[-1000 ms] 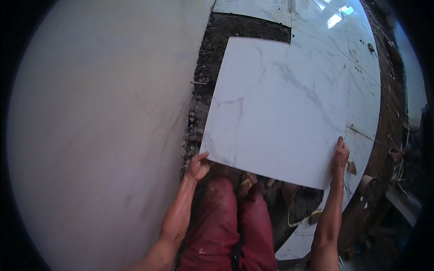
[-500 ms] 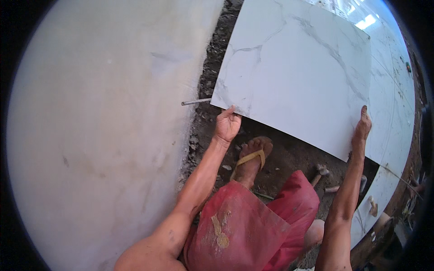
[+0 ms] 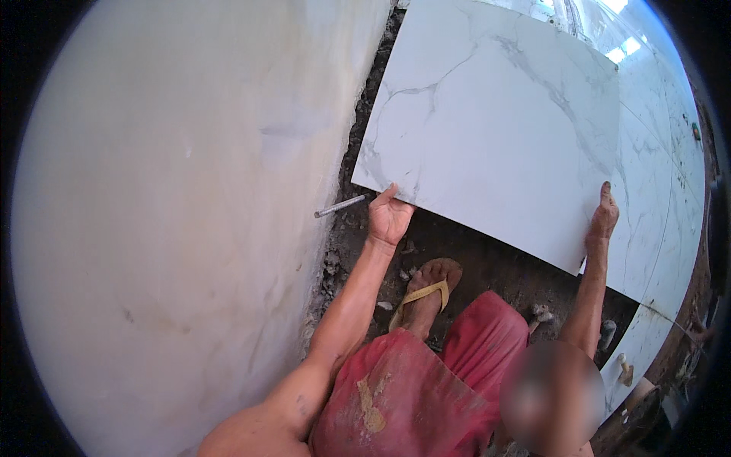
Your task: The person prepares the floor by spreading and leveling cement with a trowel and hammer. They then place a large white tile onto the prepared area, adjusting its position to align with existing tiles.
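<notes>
A large white marble-patterned tile [image 3: 495, 137] is held flat over a dark mortar bed [image 3: 487, 266]. My left hand [image 3: 388, 217] grips the tile's near left corner from below. My right hand [image 3: 603, 221] grips its near right edge, thumb on top. My foot in a yellow sandal [image 3: 426, 293] stands on the mortar just under the tile's near edge. I wear red shorts [image 3: 426, 388].
A pale plastered wall [image 3: 167, 228] fills the left. A metal nail [image 3: 340, 206] sticks out of it beside my left hand. Laid glossy tiles [image 3: 662, 190] lie to the right. Small tools [image 3: 609, 331] rest on the mortar at the lower right.
The tile has moved further from me and to the left, closer to the wall. Both hands kept their grip and my arms have stretched out.
</notes>
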Action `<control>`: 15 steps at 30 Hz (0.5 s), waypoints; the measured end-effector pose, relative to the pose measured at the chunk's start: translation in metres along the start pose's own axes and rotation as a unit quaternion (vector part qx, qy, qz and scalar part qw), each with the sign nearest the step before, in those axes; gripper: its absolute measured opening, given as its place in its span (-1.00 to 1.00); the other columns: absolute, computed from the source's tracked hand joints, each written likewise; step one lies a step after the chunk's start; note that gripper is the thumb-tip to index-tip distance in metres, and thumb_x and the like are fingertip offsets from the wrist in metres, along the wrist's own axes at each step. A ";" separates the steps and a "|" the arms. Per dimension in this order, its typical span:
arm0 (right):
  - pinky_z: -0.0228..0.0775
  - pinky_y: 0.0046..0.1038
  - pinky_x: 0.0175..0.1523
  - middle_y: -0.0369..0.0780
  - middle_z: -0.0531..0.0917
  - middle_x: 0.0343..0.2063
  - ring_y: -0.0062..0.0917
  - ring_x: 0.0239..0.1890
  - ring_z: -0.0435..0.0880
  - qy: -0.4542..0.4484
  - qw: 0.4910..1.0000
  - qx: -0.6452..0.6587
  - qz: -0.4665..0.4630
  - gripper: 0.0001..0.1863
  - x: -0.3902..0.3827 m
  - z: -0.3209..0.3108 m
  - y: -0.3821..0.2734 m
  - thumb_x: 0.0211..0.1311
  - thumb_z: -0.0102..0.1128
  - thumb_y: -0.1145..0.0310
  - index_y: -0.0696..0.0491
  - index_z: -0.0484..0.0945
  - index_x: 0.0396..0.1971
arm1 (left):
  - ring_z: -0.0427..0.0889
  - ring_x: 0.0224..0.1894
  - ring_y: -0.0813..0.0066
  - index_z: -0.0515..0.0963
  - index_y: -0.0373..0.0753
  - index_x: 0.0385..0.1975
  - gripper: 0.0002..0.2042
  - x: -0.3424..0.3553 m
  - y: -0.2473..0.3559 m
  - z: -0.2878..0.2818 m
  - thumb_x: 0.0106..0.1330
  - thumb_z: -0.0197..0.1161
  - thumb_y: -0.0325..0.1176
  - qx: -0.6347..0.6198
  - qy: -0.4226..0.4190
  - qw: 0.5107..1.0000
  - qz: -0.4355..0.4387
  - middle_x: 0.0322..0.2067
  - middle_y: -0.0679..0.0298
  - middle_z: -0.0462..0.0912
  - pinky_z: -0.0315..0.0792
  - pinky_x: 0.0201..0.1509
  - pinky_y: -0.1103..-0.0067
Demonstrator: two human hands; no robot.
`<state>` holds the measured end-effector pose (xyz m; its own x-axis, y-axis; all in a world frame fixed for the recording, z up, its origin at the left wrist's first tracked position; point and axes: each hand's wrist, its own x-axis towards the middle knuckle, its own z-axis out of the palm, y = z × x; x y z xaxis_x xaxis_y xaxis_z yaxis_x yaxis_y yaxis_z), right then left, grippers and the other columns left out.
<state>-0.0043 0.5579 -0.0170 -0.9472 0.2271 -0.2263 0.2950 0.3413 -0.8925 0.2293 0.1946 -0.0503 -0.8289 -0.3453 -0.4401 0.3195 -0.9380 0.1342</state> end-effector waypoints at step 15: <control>0.22 -0.37 0.13 0.02 0.56 -0.08 -0.28 0.01 0.49 -0.063 0.992 -0.091 0.052 -0.28 -0.023 0.039 -0.008 0.26 -0.01 -0.12 0.35 0.45 -0.01 | 0.47 0.09 0.35 0.40 -0.36 -0.01 -0.71 -0.001 0.023 -0.046 0.26 0.02 -0.58 0.005 0.039 0.999 0.031 0.00 0.15 0.53 0.23 0.30 0.39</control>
<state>0.0103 0.5143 -0.0200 -0.9149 0.1584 -0.3713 0.3997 0.4839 -0.7785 0.2587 0.1749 -0.0875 -0.7689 -0.4003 -0.4986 0.3642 -0.9151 0.1732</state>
